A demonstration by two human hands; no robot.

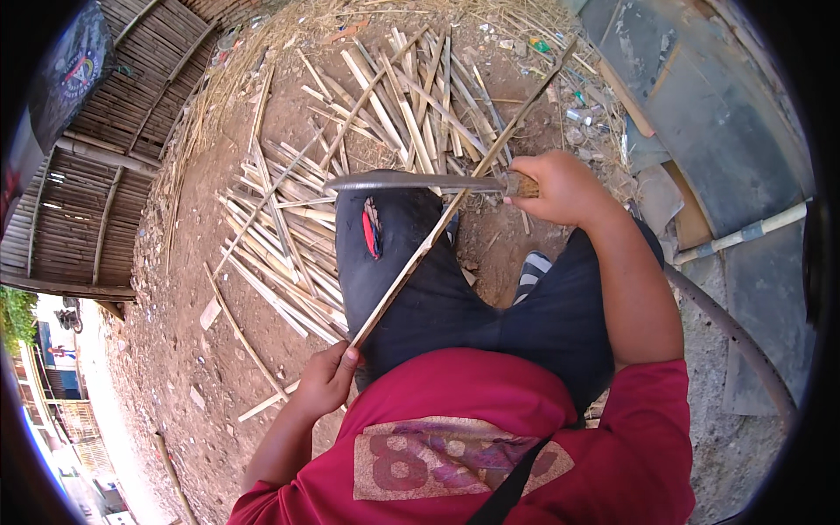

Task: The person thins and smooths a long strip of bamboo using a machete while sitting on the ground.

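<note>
My left hand [327, 378] is closed round the near end of a long bamboo strip [409, 269], beside my hip. The strip slants up and away to the right, across my lap and past my knees. In my right hand [558, 187] is the wooden handle of a machete [411, 181], its long blade pointing left, level above my knees. The blade crosses the strip near its middle and looks to be touching it. Dark trousers [394, 302] lie under both, with a torn hole showing red at one thigh.
Split bamboo pieces [280, 232] lie in heaps on the bare earth ahead and to the left. A woven bamboo wall [166, 70] stands at the far left. On the right are grey sheets [700, 114], a pale pole [744, 234] and a dark curved pipe [731, 328]. Litter dots the ground.
</note>
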